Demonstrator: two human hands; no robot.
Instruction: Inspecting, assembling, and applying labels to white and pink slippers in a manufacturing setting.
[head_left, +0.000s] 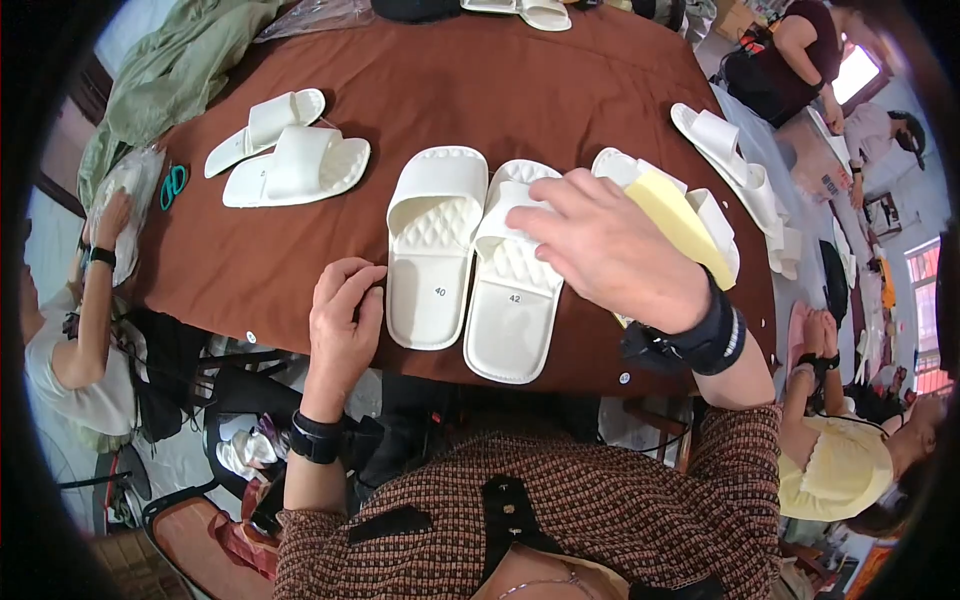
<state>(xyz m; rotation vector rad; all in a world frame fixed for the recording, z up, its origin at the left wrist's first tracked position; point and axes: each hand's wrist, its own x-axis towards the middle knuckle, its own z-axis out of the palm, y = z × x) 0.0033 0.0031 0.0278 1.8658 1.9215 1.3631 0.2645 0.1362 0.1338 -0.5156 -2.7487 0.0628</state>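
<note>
Two white slippers lie side by side in front of me, toes pointing away: a left slipper (430, 290) and a right slipper (512, 330). Small printed labels mark their insoles. My right hand (625, 250) reaches over the right slipper's strap, fingers bent and apart, fingertips at the strap; it hides part of that strap. On the table beside the left slipper rests my left hand (345, 315), its fingers loosely curled near the slipper's edge and nothing visible in them. A yellow sheet (680, 222) lies across another pair of white slippers (716, 222) beyond my right wrist.
A brown cloth (400, 90) covers the table. More white slippers lie at the left (300, 170) and far right (735, 165). Teal scissors (174, 187) and green fabric (180, 75) are at the left. Other people work around the table on both sides.
</note>
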